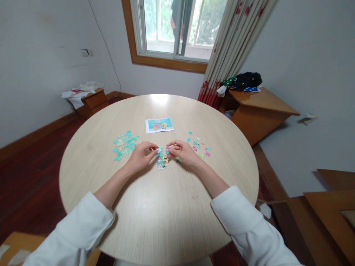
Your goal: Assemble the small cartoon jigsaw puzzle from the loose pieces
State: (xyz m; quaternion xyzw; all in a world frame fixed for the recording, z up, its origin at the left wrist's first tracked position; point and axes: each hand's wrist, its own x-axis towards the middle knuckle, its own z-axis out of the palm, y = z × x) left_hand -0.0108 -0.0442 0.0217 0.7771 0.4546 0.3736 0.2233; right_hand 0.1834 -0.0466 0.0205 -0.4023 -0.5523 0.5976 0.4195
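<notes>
A small joined section of jigsaw puzzle (161, 161) lies on the round table between my two hands. My left hand (142, 156) rests at its upper left, thumb and fingers closed together at its edge; what they pinch, if anything, is hidden. In my right hand (181, 150) a pink puzzle piece (168, 149) is pinched between thumb and fingers, just at the upper right of the joined section. Another loose piece (178, 160) shows under the right hand. Behind the hands lies a printed reference picture (159, 125) with pink and yellow cartoon figures on blue.
Several loose teal pieces (124, 145) are spread left of my left hand. A smaller group of pink, yellow and teal pieces (201, 145) lies to the right. The round table (155, 214) has a wooden cabinet (257, 111) behind its right edge and a window (177, 29) beyond.
</notes>
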